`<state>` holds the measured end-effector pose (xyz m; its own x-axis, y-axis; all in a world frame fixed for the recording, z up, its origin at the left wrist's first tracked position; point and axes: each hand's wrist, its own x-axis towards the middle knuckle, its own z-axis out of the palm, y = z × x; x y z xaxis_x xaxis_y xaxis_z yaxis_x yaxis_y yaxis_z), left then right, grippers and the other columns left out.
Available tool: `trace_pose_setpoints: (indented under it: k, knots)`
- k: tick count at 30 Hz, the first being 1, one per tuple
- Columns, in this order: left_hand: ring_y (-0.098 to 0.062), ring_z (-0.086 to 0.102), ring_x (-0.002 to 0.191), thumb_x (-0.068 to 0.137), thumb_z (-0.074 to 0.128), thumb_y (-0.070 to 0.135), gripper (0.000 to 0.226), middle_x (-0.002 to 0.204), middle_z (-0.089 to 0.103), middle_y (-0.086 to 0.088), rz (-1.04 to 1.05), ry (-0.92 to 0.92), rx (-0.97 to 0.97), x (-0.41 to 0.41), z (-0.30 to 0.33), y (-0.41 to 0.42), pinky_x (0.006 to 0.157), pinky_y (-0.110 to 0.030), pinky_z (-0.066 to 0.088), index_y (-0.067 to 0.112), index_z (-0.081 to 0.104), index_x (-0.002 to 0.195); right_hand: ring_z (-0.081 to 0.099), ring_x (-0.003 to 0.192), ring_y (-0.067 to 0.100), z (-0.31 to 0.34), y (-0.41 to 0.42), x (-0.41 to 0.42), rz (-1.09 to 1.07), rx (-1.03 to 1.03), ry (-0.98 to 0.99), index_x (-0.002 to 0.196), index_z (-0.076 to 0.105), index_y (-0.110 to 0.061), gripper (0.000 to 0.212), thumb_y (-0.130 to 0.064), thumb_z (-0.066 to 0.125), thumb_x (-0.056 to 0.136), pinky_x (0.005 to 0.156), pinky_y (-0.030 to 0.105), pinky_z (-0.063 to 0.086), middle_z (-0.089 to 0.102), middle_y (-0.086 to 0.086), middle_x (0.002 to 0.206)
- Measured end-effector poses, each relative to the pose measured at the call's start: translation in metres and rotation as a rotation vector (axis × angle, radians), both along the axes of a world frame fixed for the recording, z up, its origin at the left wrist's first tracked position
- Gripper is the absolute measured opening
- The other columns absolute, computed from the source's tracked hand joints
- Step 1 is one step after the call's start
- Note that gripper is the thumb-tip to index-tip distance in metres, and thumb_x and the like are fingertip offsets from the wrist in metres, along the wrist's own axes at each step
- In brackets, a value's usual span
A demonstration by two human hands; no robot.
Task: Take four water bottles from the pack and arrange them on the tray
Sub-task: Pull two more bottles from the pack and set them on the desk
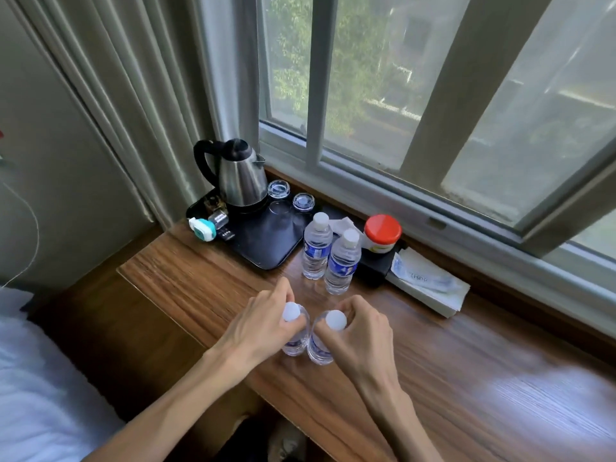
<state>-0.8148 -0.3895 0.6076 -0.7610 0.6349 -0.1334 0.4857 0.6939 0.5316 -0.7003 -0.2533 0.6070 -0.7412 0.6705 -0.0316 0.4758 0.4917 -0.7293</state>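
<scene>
We have four bottles out on the desk (206, 288) and none on the tray (266, 245) yet — so by our reckoning the taking-out is done and the arranging is all still ahead. No pack shows anywhere in view, so we cannot say where the bottles came from.

Our left hand (263, 320) is closed around the neck of the near left bottle (295, 343), fingers curled just under its white cap. Our right hand (358, 323) grips the near right bottle (320, 350) the same way. These two stand side by side near the front edge of the desk, almost touching, well apart from the tray.

The other two stand free, just beside the tray's right edge: the far left bottle (316, 248) and the far right bottle (343, 261), close together and upright, on wood and not on the tray.

The tray itself is partly taken up — a kettle (238, 175) at the back, glasses (278, 190) beside it — but its front part lies bare, which looks to us like room enough for four. What is left: carry the held pair over, then shift the standing pair in beside them.
</scene>
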Motion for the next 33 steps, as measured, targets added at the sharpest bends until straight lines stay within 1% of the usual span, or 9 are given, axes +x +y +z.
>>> trace_pose_setpoints:
  k: [2, 4, 8, 12, 16, 19, 25, 29, 33]
  knots:
    - [-0.019, 0.064, 0.077, 0.079, 0.062, 0.049, 0.029, 0.083, 0.063, 0.009, -0.026, 0.002, 0.005, -0.017, -0.002, 0.003, 0.049, -0.026, 0.038, 0.033, 0.038, 0.085, 0.056, 0.058, 0.007, 0.0, -0.002, -0.015, -0.02, -0.011, -0.009, 0.067, 0.049, -0.027, 0.033, -0.056, 0.062, 0.057, 0.047, 0.013, 0.033, 0.061, -0.008, 0.06]
    - [-0.019, 0.061, 0.072, 0.078, 0.062, 0.049, 0.03, 0.078, 0.062, 0.009, -0.041, -0.003, 0.015, -0.033, -0.004, 0.005, 0.047, -0.026, 0.035, 0.032, 0.038, 0.083, 0.056, 0.061, 0.01, 0.0, -0.004, -0.03, -0.049, -0.034, -0.023, 0.066, 0.049, -0.028, 0.034, -0.058, 0.059, 0.055, 0.051, 0.015, 0.034, 0.063, -0.008, 0.063]
    - [-0.021, 0.061, 0.072, 0.075, 0.062, 0.047, 0.03, 0.072, 0.058, 0.01, -0.1, -0.026, 0.019, -0.066, -0.005, 0.01, 0.054, -0.034, 0.04, 0.029, 0.038, 0.08, 0.06, 0.065, 0.012, -0.001, -0.006, -0.054, -0.126, -0.044, -0.058, 0.069, 0.052, -0.025, 0.029, -0.05, 0.062, 0.058, 0.052, 0.018, 0.036, 0.066, -0.007, 0.067]
    - [-0.027, 0.064, 0.078, 0.075, 0.061, 0.045, 0.029, 0.078, 0.065, 0.005, -0.172, -0.027, 0.022, -0.094, -0.004, 0.019, 0.062, -0.038, 0.05, 0.027, 0.04, 0.083, 0.064, 0.069, 0.018, -0.003, -0.01, -0.074, -0.223, -0.044, -0.081, 0.072, 0.055, -0.023, 0.032, -0.05, 0.064, 0.059, 0.058, 0.027, 0.044, 0.068, -0.005, 0.069]
    - [-0.034, 0.064, 0.08, 0.075, 0.06, 0.042, 0.027, 0.081, 0.067, 0.001, -0.251, -0.024, 0.028, -0.115, -0.004, 0.031, 0.069, -0.042, 0.053, 0.026, 0.04, 0.084, 0.063, 0.066, 0.014, -0.006, -0.011, -0.087, -0.311, -0.062, -0.077, 0.071, 0.055, -0.025, 0.033, -0.053, 0.064, 0.057, 0.052, 0.018, 0.037, 0.067, -0.006, 0.067]
    - [-0.037, 0.063, 0.083, 0.078, 0.061, 0.04, 0.028, 0.086, 0.068, -0.002, -0.307, -0.027, 0.032, -0.128, -0.004, 0.043, 0.071, -0.045, 0.052, 0.026, 0.038, 0.085, 0.063, 0.068, 0.017, -0.006, -0.008, -0.097, -0.357, -0.039, -0.085, 0.071, 0.055, -0.025, 0.029, -0.049, 0.064, 0.06, 0.053, 0.023, 0.037, 0.066, -0.006, 0.068]
    - [-0.031, 0.062, 0.075, 0.08, 0.062, 0.04, 0.03, 0.082, 0.066, 0.0, -0.394, -0.008, 0.078, -0.137, -0.01, 0.059, 0.061, -0.04, 0.048, 0.027, 0.035, 0.085, 0.063, 0.072, 0.02, -0.007, 0.001, -0.106, -0.434, 0.016, -0.087, 0.075, 0.057, -0.024, 0.03, -0.05, 0.066, 0.062, 0.06, 0.028, 0.037, 0.066, -0.006, 0.072]
    - [-0.028, 0.065, 0.076, 0.084, 0.064, 0.042, 0.031, 0.083, 0.067, 0.003, -0.429, 0.005, 0.141, -0.138, -0.017, 0.062, 0.063, -0.039, 0.048, 0.027, 0.036, 0.087, 0.064, 0.072, 0.021, -0.01, 0.003, -0.106, -0.474, 0.021, -0.072, 0.077, 0.058, -0.023, 0.028, -0.045, 0.07, 0.066, 0.06, 0.029, 0.041, 0.067, -0.006, 0.072]
    - [-0.011, 0.06, 0.07, 0.085, 0.071, 0.044, 0.034, 0.08, 0.059, 0.012, -0.447, -0.004, 0.226, -0.138, -0.027, 0.06, 0.063, -0.029, 0.043, 0.029, 0.041, 0.091, 0.067, 0.076, 0.019, -0.016, 0.001, -0.1, -0.477, 0.061, -0.056, 0.087, 0.059, -0.027, 0.029, -0.05, 0.069, 0.072, 0.064, 0.031, 0.048, 0.071, -0.006, 0.079]
